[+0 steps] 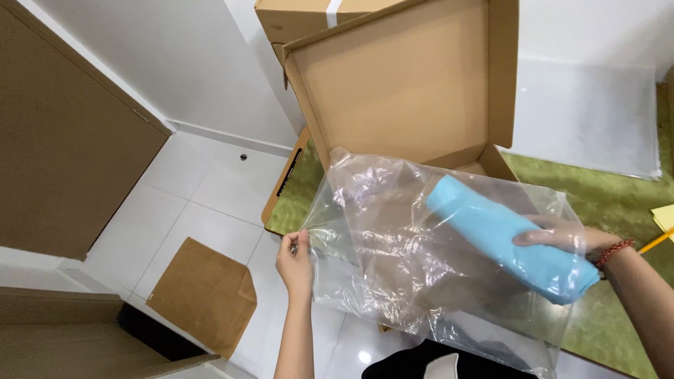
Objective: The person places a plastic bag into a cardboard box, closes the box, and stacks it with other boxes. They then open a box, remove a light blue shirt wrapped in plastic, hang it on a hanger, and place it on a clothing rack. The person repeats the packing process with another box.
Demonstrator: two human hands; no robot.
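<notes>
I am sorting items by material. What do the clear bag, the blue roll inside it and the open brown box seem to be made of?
Clear crinkled bag: thin glossy plastic film. Light blue roll: probably matte folded fabric. Open brown box: matte corrugated cardboard, seemingly.

Bright, even indoor light; glare on the plastic bag [393, 238]; sharp throughout.

Home packing corner: cardboard boxes [400, 84], tiled floor [203, 203]
</notes>
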